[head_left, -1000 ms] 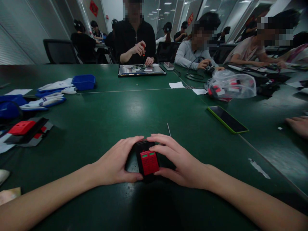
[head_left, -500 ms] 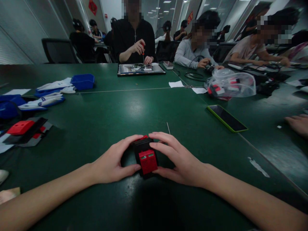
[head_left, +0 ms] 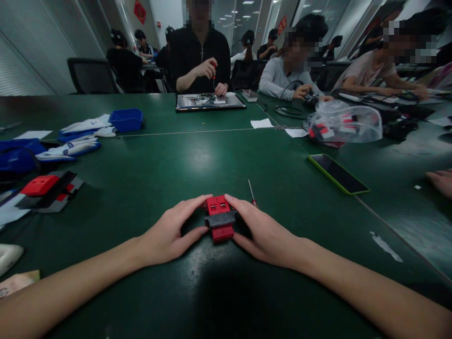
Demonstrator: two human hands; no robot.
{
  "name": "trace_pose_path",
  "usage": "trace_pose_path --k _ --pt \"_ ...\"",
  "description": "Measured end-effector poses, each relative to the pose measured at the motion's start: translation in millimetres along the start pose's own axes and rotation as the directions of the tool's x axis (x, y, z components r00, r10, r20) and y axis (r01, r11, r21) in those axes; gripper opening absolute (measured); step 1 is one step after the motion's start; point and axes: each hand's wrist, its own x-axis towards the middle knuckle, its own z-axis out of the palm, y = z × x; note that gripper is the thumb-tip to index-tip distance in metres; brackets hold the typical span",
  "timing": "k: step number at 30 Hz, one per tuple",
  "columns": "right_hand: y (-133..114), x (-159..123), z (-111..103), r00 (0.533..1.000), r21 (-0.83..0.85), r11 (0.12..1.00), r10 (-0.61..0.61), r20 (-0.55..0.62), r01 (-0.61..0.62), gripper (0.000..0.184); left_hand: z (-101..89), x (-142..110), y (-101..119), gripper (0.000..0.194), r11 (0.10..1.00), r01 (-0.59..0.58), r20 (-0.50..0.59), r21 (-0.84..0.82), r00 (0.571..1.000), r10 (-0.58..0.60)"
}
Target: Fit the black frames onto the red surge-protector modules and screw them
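Observation:
A small red and black plastic block (head_left: 221,220) is held near the front middle of the green table. Its upper red part has two small rectangular openings, and a dark band runs across its middle. My left hand (head_left: 176,230) grips the left side between thumb and fingers. On the opposite side, my right hand (head_left: 257,226) has its thumb low and its fingers at the top corner. Just beyond my right fingers lies a thin screwdriver (head_left: 251,192), its handle partly hidden by that hand.
To the left lie another red and black part (head_left: 40,185), work gloves (head_left: 74,148) and a blue tray (head_left: 126,120). On the right are a green-edged phone (head_left: 337,173) and a clear plastic bag (head_left: 365,123). A person opposite holds a screwdriver over a flat panel (head_left: 183,102).
The block has been turned between my hands, so its face with two openings now points up and away. My right fingers have shifted, and more of the screwdriver shows. The view has moved slightly.

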Motion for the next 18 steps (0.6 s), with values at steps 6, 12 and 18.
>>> trace_pose_path --k 6,12,18 --pt "-1 2 -3 1.0 -0.033 0.999 0.007 -0.018 -0.008 0.077 0.9 3 0 0.052 1.0 0.014 -0.029 0.006 0.999 -0.014" --pt "-1 1 -6 0.998 -0.044 0.999 0.025 -0.051 -0.027 0.076 -1.3 8 7 0.028 0.995 0.075 -0.111 -0.059 0.991 -0.081" --pt "1 0 -4 0.991 0.008 0.999 0.051 -0.121 -0.05 0.066 -1.6 7 9 0.019 0.992 0.068 -0.05 -0.109 0.996 -0.073"
